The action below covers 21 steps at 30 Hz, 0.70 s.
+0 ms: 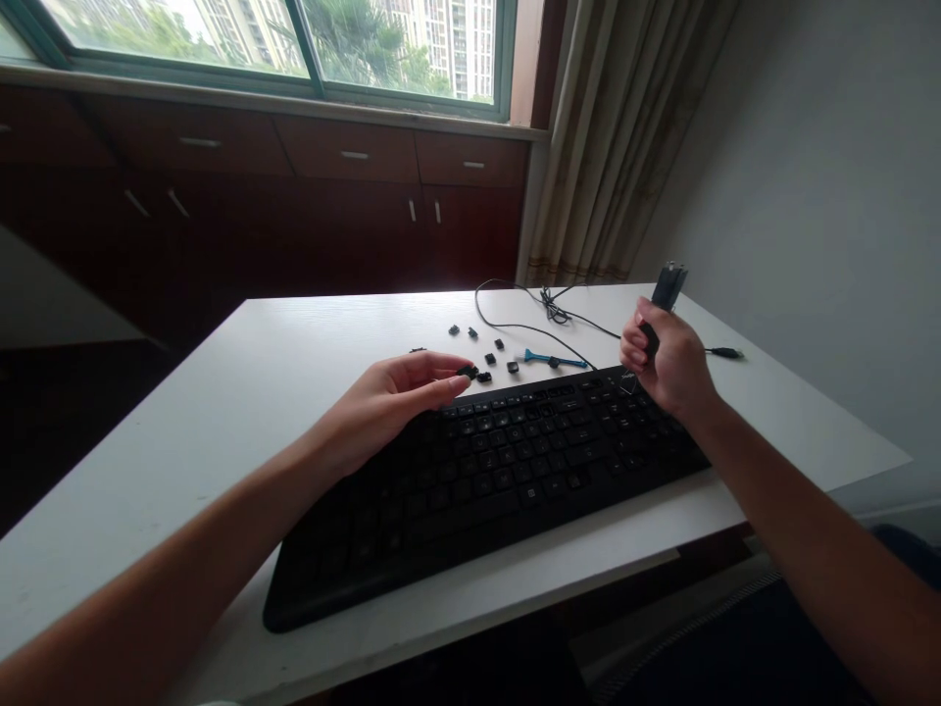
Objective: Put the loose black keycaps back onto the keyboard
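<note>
A black computer keyboard (470,510) lies at a slant on a white desk (183,392), its near left corner close to the front edge. The left hand (389,394) is above the keyboard's far edge, thumb and fingertips pinching a small black keycap (468,372). The right hand (672,358), raised over the keyboard's right end, is curled in a fist around a black handheld tool (668,284), whose pronged end points up out of the grip. Beyond the keyboard, several loose keycaps (513,368) are scattered on the desk, one just beside the left fingertips. To their right lies a blue brush (569,363) with a small dark piece against its handle. A thin black cable (507,325) loops behind, bundled partway, and a black plug (726,353) rests on the desk to the right of the right hand. Farther back stand reddish-brown cabinets (345,235) beneath a window (397,49), with a beige curtain (595,147) beside it.
</note>
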Available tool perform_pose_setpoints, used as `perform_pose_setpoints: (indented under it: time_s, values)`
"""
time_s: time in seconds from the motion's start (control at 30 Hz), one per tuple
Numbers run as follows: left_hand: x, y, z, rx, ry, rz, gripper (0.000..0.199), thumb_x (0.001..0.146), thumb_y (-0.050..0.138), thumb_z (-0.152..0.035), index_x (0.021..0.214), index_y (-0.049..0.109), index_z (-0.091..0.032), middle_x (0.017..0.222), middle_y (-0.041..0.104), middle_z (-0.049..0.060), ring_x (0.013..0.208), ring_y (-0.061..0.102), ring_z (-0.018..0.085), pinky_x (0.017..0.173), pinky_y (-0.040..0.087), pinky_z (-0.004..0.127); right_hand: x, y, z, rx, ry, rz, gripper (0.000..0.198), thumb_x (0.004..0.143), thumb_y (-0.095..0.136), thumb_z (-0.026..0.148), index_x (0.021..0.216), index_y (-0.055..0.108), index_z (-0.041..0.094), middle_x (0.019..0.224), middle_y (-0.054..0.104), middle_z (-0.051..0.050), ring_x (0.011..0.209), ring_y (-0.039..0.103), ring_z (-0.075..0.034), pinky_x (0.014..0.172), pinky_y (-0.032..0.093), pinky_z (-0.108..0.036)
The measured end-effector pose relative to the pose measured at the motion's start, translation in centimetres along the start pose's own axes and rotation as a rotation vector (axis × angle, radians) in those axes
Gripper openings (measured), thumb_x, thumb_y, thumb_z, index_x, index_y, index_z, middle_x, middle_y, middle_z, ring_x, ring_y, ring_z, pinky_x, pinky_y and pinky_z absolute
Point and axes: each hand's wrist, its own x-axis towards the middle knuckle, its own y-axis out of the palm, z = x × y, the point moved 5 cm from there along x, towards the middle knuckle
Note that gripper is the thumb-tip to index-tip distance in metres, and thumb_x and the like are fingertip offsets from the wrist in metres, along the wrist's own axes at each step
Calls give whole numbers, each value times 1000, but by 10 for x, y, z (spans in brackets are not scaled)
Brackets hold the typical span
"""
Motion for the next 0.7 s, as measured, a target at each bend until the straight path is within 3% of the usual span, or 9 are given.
perform_pose_setpoints:
  time_s: [0.43, 0.7]
  values:
    - [-4, 4, -10, -16, -20, 47, 44, 73, 79, -51, 107, 75, -24, 93, 73, 4, 84, 65, 20, 73, 51, 27, -4, 15, -4, -166, 19, 170, 36, 88, 68, 47, 77, 43, 24, 64, 40, 6, 52, 37, -10, 47, 33, -24]
    - [-3, 4, -7, -19, 6, 54, 43, 74, 78, -51, 108, 74, -25, 97, 74, 4, 86, 65, 20, 74, 51, 27, 0, 17, -6, -168, 79, 195, 38, 86, 70, 48, 80, 41, 24, 64, 42, 7, 51, 37, -8, 46, 33, -22]
